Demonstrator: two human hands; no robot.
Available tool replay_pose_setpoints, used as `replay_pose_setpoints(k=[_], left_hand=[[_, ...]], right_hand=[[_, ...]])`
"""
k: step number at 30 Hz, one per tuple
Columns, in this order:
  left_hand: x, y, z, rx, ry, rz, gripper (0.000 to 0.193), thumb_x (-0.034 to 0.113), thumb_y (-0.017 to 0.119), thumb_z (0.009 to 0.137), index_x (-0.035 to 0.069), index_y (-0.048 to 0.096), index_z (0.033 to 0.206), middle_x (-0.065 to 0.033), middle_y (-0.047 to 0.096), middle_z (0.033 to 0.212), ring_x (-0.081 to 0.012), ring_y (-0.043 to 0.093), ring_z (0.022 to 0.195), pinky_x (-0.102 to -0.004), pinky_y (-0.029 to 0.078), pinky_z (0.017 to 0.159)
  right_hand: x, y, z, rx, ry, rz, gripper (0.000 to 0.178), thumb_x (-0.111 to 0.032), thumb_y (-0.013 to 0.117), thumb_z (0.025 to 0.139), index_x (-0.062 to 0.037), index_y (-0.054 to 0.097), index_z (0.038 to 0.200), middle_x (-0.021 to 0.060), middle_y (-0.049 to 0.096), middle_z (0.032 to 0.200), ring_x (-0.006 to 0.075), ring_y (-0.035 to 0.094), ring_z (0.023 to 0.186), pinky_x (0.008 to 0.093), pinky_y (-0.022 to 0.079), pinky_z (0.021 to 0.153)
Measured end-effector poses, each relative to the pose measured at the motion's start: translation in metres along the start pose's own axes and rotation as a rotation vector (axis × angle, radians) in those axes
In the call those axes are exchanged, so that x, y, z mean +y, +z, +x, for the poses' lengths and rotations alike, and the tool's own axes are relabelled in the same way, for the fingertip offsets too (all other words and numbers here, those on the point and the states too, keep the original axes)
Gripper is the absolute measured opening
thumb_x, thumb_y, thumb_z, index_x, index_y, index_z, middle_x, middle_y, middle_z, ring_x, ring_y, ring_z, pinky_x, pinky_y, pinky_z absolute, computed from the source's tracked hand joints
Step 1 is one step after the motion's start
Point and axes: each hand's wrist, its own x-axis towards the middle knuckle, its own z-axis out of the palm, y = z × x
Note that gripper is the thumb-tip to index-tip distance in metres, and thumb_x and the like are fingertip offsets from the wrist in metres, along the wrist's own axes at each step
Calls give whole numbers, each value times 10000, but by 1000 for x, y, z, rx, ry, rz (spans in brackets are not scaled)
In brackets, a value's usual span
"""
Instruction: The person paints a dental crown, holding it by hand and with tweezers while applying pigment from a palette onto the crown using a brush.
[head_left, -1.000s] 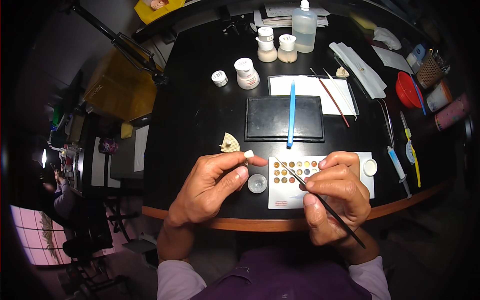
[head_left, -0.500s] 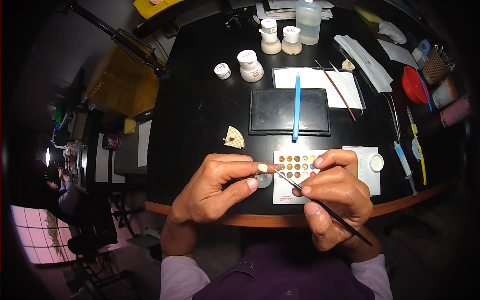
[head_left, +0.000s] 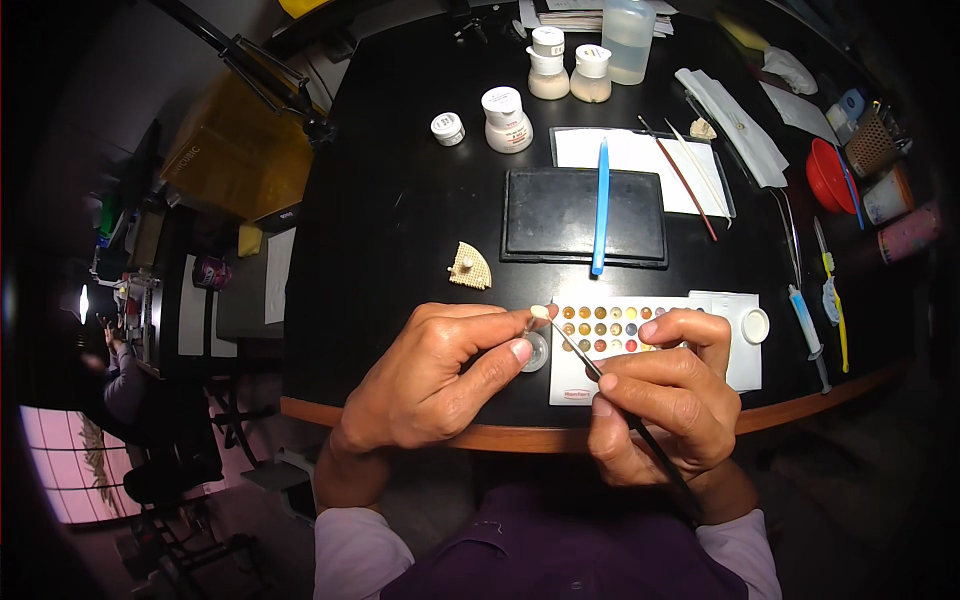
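Observation:
Between the thumb and fingertips of my left hand (head_left: 430, 370) is a small off-white dental crown (head_left: 540, 312), raised over the left edge of the paint palette. My right hand (head_left: 680, 390) is closed in a pen grip on a thin dark-handled brush (head_left: 663, 465). The brush tip points up and left and meets or nearly meets the crown; I cannot tell which. Below the hands lies the white palette (head_left: 562, 370) with rows of coloured wells, partly covered by my right fingers. A small clear glass dish (head_left: 537, 352) sits beside my left thumb.
A black rectangular case (head_left: 535, 215) with a blue pen-like tool (head_left: 601, 215) lies beyond the hands. Left of it is a beige honeycomb firing tray (head_left: 470, 268). Powder jars (head_left: 508, 125) stand farther back. Tweezers, a syringe (head_left: 806, 325) and a red bowl (head_left: 829, 177) are at right.
My left hand has moved the crown slightly away from me and to the right. The brush in my right hand has followed and now slants more steeply. The whole view has shifted a little.

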Motion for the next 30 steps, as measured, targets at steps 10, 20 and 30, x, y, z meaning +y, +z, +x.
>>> replay_pose_setpoints(k=[10,20,30], left_hand=[[-2,2,-1,12,61,-10,304,21,529,1002,-31,583,707,-60,503,580,-160,531,550,-518,475,1188],[-3,1,-1,3,65,-2,317,31,526,1006,-30,574,699,-61,492,570,-161,534,542,-512,475,1188],[-3,0,1,1,67,2,331,42,519,1011,-23,564,690,-63,494,569,-168,531,535,-518,474,1187]], right_hand=[[-1,2,-1,-30,-19,-28,358,-11,839,642,-114,777,979,14,778,977,252,611,1022,372,515,829],[0,1,-2,-34,-23,-39,377,0,829,624,-119,776,978,5,773,971,244,616,1011,369,517,823],[1,-1,-2,-33,-32,-32,396,9,827,631,-121,765,999,3,771,980,245,612,1005,373,512,801]])
